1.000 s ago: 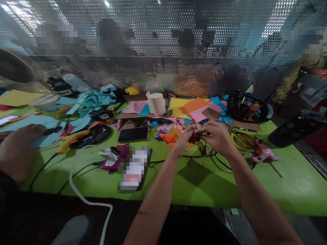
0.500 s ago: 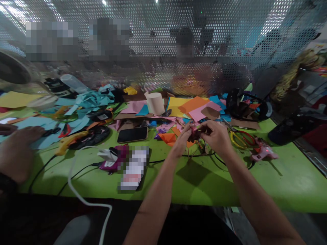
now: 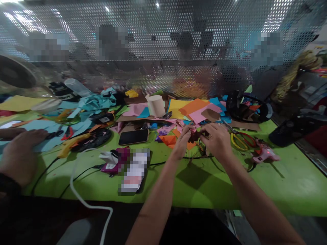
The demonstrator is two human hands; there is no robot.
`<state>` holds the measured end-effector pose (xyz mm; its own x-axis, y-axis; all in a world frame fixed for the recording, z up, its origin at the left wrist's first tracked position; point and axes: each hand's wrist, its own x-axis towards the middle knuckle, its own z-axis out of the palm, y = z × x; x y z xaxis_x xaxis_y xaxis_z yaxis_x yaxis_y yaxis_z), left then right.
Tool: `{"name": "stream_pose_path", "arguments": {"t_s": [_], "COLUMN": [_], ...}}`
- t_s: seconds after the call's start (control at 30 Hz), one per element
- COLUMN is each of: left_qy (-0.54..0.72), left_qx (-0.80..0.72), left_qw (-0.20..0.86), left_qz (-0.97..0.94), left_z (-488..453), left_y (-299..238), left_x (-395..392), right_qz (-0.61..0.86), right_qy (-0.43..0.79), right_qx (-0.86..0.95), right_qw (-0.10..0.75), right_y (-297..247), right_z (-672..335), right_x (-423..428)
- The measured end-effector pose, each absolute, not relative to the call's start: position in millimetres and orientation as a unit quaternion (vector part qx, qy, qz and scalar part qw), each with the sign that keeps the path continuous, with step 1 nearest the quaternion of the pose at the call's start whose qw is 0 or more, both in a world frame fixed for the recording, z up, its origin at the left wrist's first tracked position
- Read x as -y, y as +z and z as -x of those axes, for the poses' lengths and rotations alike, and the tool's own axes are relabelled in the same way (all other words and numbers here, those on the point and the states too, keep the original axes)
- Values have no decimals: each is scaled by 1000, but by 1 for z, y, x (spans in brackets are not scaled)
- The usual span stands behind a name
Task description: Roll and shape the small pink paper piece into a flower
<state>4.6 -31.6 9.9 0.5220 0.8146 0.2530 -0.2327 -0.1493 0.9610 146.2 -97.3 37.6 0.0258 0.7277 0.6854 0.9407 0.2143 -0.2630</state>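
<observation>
My left hand (image 3: 181,144) and my right hand (image 3: 217,140) meet above the green table. Between their fingertips is a small, dark pink, crumpled piece (image 3: 194,134), partly covered by the fingers; its exact kind is too small to make out. The left fingers close around its left side, while the right thumb and fingers pinch at its right. Orange paper (image 3: 168,140) lies just left of the hands. To the right rest scissors (image 3: 238,140) with yellow and red handles.
A phone (image 3: 133,136), a purple power strip (image 3: 116,163) and a yellow glue gun (image 3: 74,143) lie leftward. Behind stand a white roll (image 3: 156,106) and coloured paper sheets (image 3: 195,107). A pink corded device (image 3: 267,154) glows red. Another person's hand (image 3: 21,149) rests far left.
The view has shifted slightly. Both hands stay on the small pink piece, with only slight movement of the right fingers.
</observation>
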Motion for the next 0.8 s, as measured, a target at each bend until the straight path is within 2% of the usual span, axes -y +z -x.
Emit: {"name": "stream_pose_path", "arguments": {"t_s": [0.17, 0.8], "left_qy": [438, 451], "left_qx": [-240, -231], "left_qw": [612, 604], "left_qz": [-614, -615], "left_z": [-5, -5], "left_y": [11, 14], "left_x": [32, 34], "right_qz": [615, 587], "right_qy": [-139, -76], "right_qx": [684, 681], "right_qw": [366, 431], "right_y": [36, 39], "right_z": [-146, -141], "right_x": [98, 98]}}
